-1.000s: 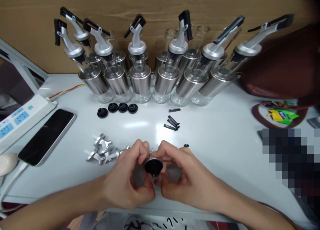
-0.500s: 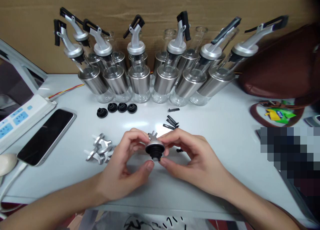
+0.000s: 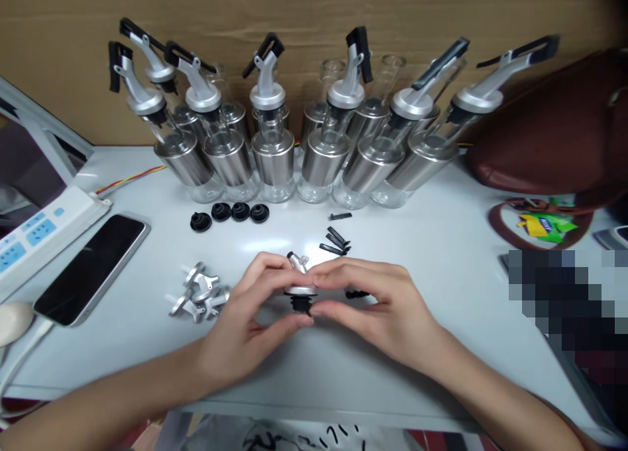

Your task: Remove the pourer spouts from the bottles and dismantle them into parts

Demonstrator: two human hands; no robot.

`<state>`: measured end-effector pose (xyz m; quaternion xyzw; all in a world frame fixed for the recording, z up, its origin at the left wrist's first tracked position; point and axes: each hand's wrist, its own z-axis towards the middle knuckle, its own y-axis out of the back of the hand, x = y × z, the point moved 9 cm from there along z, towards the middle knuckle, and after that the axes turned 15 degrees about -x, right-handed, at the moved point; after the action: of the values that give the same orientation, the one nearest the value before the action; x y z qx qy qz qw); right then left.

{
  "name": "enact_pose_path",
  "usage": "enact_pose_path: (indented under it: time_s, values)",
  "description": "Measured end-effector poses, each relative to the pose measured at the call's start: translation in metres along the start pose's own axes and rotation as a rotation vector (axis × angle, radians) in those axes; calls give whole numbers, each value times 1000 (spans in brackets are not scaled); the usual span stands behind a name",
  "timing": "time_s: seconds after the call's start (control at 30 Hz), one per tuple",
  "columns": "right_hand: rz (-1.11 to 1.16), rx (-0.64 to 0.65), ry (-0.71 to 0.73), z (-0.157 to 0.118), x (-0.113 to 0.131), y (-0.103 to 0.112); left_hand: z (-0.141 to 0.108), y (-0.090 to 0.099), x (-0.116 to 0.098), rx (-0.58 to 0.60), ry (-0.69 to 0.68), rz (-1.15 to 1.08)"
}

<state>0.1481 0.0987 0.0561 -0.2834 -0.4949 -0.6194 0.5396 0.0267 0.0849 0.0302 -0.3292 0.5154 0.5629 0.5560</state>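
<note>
Between both hands is a silver pourer top with a ribbed black stopper (image 3: 301, 302) below it. My left hand (image 3: 250, 313) pinches it from the left, thumb at the stopper's lower edge and fingers over the silver rim. My right hand (image 3: 387, 307) grips the same piece from the right, fingertips on the rim and thumb beside the stopper. Loose silver spouts (image 3: 199, 294) lie left of my left hand. Several black stoppers (image 3: 240, 211) form a row farther back. Thin black levers (image 3: 336, 239) rest beyond my right hand, and small black parts (image 3: 357, 294) show partly behind its fingers.
Glass bottles with steel sleeves (image 3: 273, 160) stand along the back, several topped with pourers. A phone (image 3: 93, 268) and a power strip (image 3: 44, 232) are at left. At right are a brown bag (image 3: 549, 130) and a green-yellow packet (image 3: 547, 226).
The pourer piece has tilted more upright in my hands, so its spout now shows above my fingers. My fingers have moved over the silver rim.
</note>
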Motion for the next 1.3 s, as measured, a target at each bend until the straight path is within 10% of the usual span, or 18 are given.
enact_pose_path:
  time_s: [0.5, 1.3]
  values:
    - [-790, -182, -48, 20, -37, 50, 0, -6, 2, 44, 31, 88]
    - [-879, -165, -129, 19, -52, 45, -2, -8, 4, 55, 20, 113]
